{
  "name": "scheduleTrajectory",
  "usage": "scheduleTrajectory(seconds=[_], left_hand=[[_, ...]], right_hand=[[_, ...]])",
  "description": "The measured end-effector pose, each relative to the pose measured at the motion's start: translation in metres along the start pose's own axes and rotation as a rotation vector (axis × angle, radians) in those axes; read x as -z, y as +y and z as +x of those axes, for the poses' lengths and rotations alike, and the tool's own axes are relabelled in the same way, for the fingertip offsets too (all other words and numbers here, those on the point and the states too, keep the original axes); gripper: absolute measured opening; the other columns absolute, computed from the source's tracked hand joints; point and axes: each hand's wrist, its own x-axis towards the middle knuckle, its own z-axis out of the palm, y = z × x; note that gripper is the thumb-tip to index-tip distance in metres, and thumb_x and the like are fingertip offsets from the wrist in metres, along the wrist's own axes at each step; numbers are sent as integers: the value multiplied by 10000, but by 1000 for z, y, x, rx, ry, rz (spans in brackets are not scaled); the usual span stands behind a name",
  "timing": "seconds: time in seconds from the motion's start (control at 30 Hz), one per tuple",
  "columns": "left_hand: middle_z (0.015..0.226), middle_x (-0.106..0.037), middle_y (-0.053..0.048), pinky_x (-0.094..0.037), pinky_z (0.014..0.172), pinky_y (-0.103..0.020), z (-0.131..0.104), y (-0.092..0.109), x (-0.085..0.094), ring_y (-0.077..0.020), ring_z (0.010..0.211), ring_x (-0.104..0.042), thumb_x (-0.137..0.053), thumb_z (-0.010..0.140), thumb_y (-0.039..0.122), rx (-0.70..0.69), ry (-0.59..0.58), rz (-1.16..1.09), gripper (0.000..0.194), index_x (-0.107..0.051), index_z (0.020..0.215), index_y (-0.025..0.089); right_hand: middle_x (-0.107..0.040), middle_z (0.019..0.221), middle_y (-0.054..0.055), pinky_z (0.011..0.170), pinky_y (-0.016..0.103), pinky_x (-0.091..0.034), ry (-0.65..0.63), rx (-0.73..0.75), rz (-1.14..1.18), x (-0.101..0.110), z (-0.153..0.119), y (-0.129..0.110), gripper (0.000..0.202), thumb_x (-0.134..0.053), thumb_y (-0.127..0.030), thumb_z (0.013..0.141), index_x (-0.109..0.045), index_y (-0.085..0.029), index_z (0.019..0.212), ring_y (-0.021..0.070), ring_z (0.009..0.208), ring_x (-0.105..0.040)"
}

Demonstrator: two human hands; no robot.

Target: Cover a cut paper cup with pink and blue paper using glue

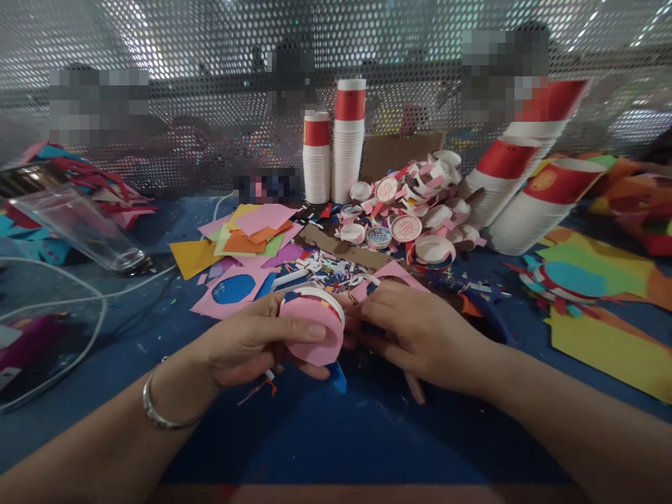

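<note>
Paper cups [348, 154], white with red bands, are seen in the head view nested into two upright stacks at the far middle of the blue surface [294, 448]; more are gathered in leaning stacks [517, 217] at the far right. Between them, cut cup bottoms [407, 227] are heaped, shallow and round, some printed with red or blue grids, some edged with pink strips. A clear tumbler [89, 231] is tilted at the left.

At the near middle, a pink paper disc [312, 343], smooth and roundish, is grasped by the left hand [257, 339], the thumb pressed flat on its face; a white cup rim [328, 301] is held just behind it. The right hand [414, 329] is curled close by on the right, beside pink paper; whether anything is gripped in it cannot be told, as its fingertips are hidden.

Beyond the left hand, a pink sheet [206, 308] is pierced by a rounded hole, and flat coloured papers [262, 220] are overlapped. Fine shreds [336, 271] are scattered before a brown cardboard strip [341, 246]. At the right, a fringed paper piece [575, 280] with a blue round centre is laid near a yellow sheet [603, 350].
</note>
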Motion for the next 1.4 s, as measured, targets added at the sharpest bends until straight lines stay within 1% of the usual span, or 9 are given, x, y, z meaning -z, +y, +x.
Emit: scheduleTrajectory(seconds=[0.13, 0.33, 0.5, 0.63, 0.8, 0.93, 1.1, 1.27, 1.4], left_hand=[[864, -762, -95, -677, 623, -333, 1, -1, 0, -179, 735, -690, -906, 662, 160, -24, 52, -1, 298, -807, 942, 130], [747, -731, -62, -662, 631, -299, 4, -5, 3, -159, 679, -679, -888, 708, 204, -106, -4, 68, 151, -801, 806, 130], [985, -767, -57, -636, 690, -250, 6, -8, -1, -163, 829, -713, -871, 770, 227, -208, 49, 143, 318, -779, 1074, 209], [1044, -761, -68, -608, 803, -247, 8, -12, -7, -163, 905, -719, -866, 790, 225, -294, 26, 188, 346, -756, 1116, 189], [1141, -745, -59, -595, 882, -275, 8, -18, -8, -165, 993, -706, -832, 838, 244, -301, 19, 247, 366, -731, 1190, 231], [1121, -737, -65, -625, 819, -285, 7, -20, -7, -181, 983, -695, -838, 829, 286, -287, 16, 269, 367, -729, 1171, 213], [882, -733, -31, -641, 665, -242, 6, -19, -7, -132, 764, -679, -815, 841, 375, -255, 41, 341, 259, -757, 987, 169], [759, -727, -34, -597, 572, -178, 5, -18, -6, -100, 603, -672, -797, 847, 420, -215, 58, 414, 300, -739, 892, 129], [729, -714, -29, -581, 536, -182, 5, -18, -6, -108, 561, -673, -793, 834, 445, -170, -4, 499, 327, -718, 866, 129]], right_hand=[[-742, 999, 115, 856, 436, -518, 53, -25, 48, 2, -1, -3, 159, -585, -172, 957, -689, -119, 1064, 274, 961, -663], [-754, 1060, 115, 910, 425, -521, 208, -22, 121, 4, -4, -10, 185, -606, -184, 968, -697, -112, 1112, 257, 1010, -681], [-755, 977, 82, 841, 346, -534, 383, -15, 171, 4, -3, -20, 131, -662, -210, 964, -700, -128, 1058, 198, 917, -688], [-745, 955, 85, 826, 363, -535, 401, 8, 157, -2, -1, -23, 120, -672, -205, 958, -692, -113, 1032, 209, 909, -679], [-734, 926, 73, 788, 339, -536, 429, 10, 140, -9, -1, -25, 57, -633, -136, 964, -680, -120, 992, 188, 869, -672], [-732, 921, 66, 793, 342, -535, 455, -24, 118, -9, -1, -26, 31, -639, -145, 962, -669, -141, 969, 188, 864, -668], [-725, 889, 46, 781, 308, -528, 472, -52, 120, -7, 1, -27, 20, -668, -152, 943, -657, -144, 957, 164, 843, -667], [-722, 916, 43, 773, 284, -536, 467, -112, 184, -5, 1, -25, 66, -675, -177, 942, -668, -153, 1003, 144, 832, -667], [-714, 918, 40, 757, 264, -536, 459, -172, 293, -2, 4, -25, 101, -669, -176, 939, -688, -150, 1035, 134, 822, -666]])
